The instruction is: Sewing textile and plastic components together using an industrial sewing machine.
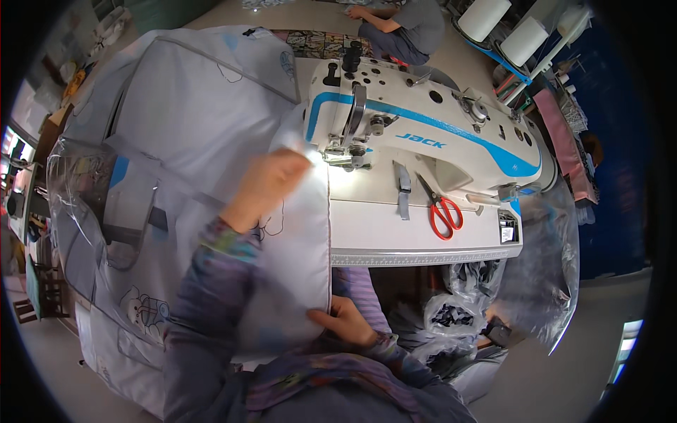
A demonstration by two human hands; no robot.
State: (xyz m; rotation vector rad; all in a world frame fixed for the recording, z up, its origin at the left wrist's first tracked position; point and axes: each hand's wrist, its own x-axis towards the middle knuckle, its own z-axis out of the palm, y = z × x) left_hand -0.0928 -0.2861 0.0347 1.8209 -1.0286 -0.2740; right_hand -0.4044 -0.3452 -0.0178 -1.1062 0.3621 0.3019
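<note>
A large pale grey fabric piece (190, 106) with dark piping and clear plastic panels spreads over the left side, its straight edge running under the sewing machine (423, 127). My left hand (271, 183) is over the fabric, close to the lit needle area; its fingers look curled but are smeared by motion, so whether they hold anything is unclear. Lower down, my right hand (345, 321) grips the fabric's edge at the table's front, thumb on top and the other fingers partly hidden. Loose dark threads (271, 222) lie beside my left wrist.
Red-handled scissors (444, 215) and a grey fabric strip (403, 190) lie on the machine table (381, 233). White thread cones (483, 20) stand at the back right. Clear bags of dark scraps (451, 314) sit below. Another person (402, 32) is seated beyond the machine.
</note>
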